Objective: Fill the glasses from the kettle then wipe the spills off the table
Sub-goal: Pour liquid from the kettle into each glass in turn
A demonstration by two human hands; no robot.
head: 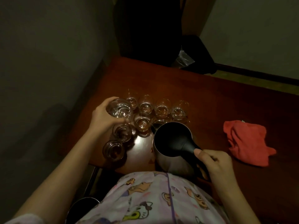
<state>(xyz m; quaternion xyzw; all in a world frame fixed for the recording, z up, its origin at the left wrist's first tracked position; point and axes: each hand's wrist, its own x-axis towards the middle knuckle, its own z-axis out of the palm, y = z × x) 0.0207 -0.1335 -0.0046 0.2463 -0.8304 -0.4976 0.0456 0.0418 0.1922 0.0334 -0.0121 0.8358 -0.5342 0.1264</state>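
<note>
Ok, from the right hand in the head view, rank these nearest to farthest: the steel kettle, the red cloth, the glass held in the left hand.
1. Steel kettle with black lid: its handle is gripped by the right hand.
2. Crumpled red cloth: on the table, just right of that hand.
3. Clear glass of water: far left, held up in the left hand.

Dim room: grey walls (48, 54) meet a dark doorway (148, 26).

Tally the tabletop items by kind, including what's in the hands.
Glasses: 9, as far as the dim light shows, one of them the glass in the left hand
Kettle: 1, handle in the right hand
Red cloth: 1
Total: 11
</note>
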